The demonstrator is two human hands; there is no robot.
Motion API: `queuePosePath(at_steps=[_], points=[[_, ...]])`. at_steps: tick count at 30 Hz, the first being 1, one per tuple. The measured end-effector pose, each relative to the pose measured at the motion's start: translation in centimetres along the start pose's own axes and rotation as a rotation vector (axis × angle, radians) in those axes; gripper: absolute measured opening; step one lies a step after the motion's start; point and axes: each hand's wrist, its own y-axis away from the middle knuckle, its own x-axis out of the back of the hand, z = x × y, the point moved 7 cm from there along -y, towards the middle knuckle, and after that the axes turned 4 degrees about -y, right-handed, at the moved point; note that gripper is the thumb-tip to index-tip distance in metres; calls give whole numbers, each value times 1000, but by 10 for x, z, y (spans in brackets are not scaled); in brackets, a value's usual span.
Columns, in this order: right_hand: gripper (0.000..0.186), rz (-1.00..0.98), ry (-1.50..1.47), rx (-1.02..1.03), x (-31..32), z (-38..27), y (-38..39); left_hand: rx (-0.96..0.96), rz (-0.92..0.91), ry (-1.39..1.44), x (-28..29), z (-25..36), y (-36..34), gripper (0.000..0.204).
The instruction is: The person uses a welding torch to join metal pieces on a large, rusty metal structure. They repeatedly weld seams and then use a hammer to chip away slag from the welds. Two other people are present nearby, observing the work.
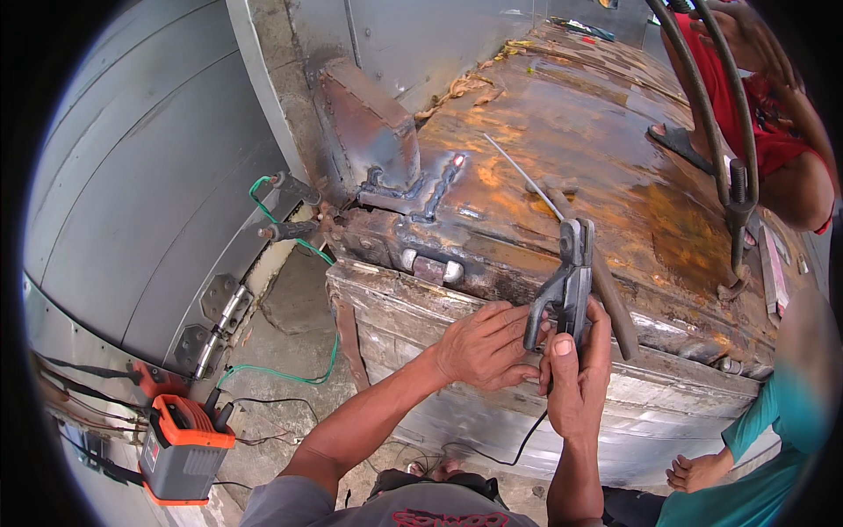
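Note:
My right hand (578, 378) is wrapped round the grip of a black welding electrode holder (574, 272). A thin grey welding rod (522, 176) is clamped in its jaws and points up and to the left over the rusty steel plate. My left hand (492, 347) is at the holder's side, its fingers stretched out against the lever and grip. Beyond the holder, a fresh dark weld bead (439, 191) runs beside the base of a boxy steel bracket (373, 123). The bead's far end still glows. A brown tool handle (612, 303) lies behind the holder.
An orange and grey welding machine (189, 452) stands at lower left, with black cables and a green cable (299, 379) along the floor. A person in red (781, 123) is at upper right. Another person's teal sleeve (764, 430) is at lower right. A bent metal rod (724, 132) stands on the plate.

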Motion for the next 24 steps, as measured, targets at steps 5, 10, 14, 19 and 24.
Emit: queuePosePath(at_steps=[5,10,14,19,24], points=[[56,61,-57,0,-10,-22,17,27,33,125,15,6,2,56],[55,101,-36,175,5,-58,35,363,34,589,22,47,-8,57],[44,69,-238,155,3,-84,11,714,-29,1128,14,65,-35,67],[35,131,-251,159,20,-99,-28,809,-156,1433,13,67,-88,67],[36,72,-84,89,34,-113,-41,856,-205,1362,26,59,-120,55]])
